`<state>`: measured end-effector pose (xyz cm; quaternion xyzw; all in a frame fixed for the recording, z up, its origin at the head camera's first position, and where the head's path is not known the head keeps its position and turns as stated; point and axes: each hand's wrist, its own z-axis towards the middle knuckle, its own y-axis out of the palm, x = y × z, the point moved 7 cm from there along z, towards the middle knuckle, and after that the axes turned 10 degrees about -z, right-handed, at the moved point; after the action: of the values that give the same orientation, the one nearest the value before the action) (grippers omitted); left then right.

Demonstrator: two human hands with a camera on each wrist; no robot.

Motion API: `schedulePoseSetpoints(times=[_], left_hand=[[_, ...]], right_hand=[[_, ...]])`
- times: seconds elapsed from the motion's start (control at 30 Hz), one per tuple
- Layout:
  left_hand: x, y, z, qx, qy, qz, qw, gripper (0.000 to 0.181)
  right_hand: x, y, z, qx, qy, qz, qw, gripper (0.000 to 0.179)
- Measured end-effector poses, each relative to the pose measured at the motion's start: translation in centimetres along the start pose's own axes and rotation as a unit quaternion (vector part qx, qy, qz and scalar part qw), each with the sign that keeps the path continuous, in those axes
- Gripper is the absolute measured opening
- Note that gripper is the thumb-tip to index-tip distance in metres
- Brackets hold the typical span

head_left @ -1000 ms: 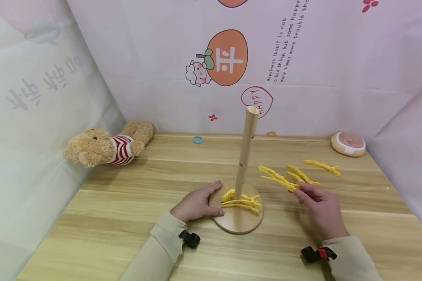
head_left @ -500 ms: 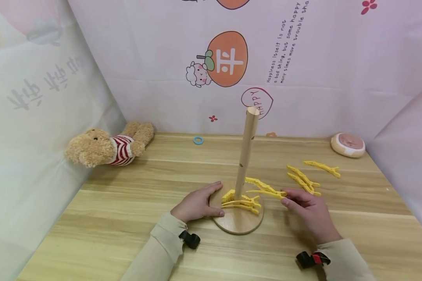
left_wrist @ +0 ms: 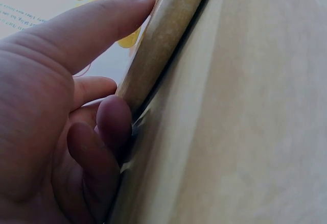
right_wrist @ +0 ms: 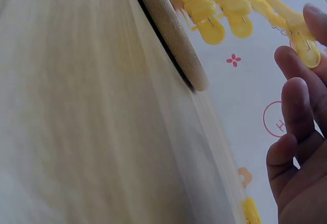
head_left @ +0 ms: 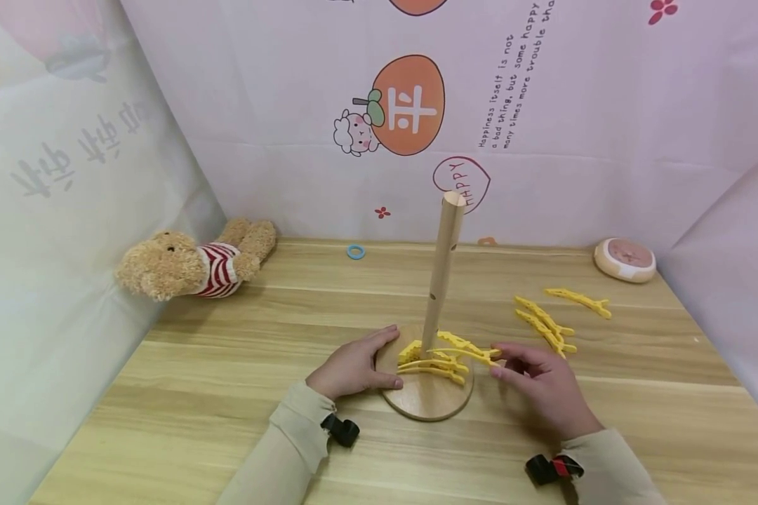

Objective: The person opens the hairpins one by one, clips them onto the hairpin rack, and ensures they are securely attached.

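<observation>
A wooden stand has a round base (head_left: 428, 405) and an upright post (head_left: 442, 280) with small holes. My left hand (head_left: 354, 366) holds the base at its left edge, thumb on top and fingers along the rim. Yellow hair clips (head_left: 450, 373) sit at the foot of the post, reaching to both sides of it. My right hand (head_left: 546, 386) pinches the handle end of another yellow hair clip (right_wrist: 294, 22). Its jaws are spread, one in front of the post's lower part, the other passing behind it. In the right wrist view the remaining fingers are loosely bent.
Several loose yellow clips (head_left: 543, 326) lie right of the stand. At the back are a blue ring (head_left: 356, 252) and a round pinkish device (head_left: 625, 259). A teddy bear (head_left: 196, 263) lies at the left against a printed cloth wall (head_left: 278, 105).
My right hand has moved left and slightly down, bringing the spread clip from over the loose clips to the post's foot. The left hand stays on the base.
</observation>
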<state>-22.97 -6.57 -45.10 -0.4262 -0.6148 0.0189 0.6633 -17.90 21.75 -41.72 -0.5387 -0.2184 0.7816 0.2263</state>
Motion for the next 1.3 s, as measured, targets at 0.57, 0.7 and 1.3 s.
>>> schedulePoseSetpoints(times=[0.57, 0.7, 1.3], left_hand=[[0.5, 0.1, -0.1, -0.003, 0.010, 0.021, 0.9997, 0.094], [0.6, 0.0, -0.2, -0.004, 0.011, 0.024, 0.9996, 0.094], [0.8, 0.4, -0.1, -0.011, 0.012, 0.033, 0.9993, 0.094]], right_hand=[[-1.5, 1.4, -0.4, -0.001, -0.037, -0.042, 0.9984, 0.034], [-1.7, 1.4, -0.4, 0.006, -0.038, -0.061, 0.9974, 0.034], [-2.2, 3.0, -0.4, -0.001, -0.040, -0.045, 0.9982, 0.036]])
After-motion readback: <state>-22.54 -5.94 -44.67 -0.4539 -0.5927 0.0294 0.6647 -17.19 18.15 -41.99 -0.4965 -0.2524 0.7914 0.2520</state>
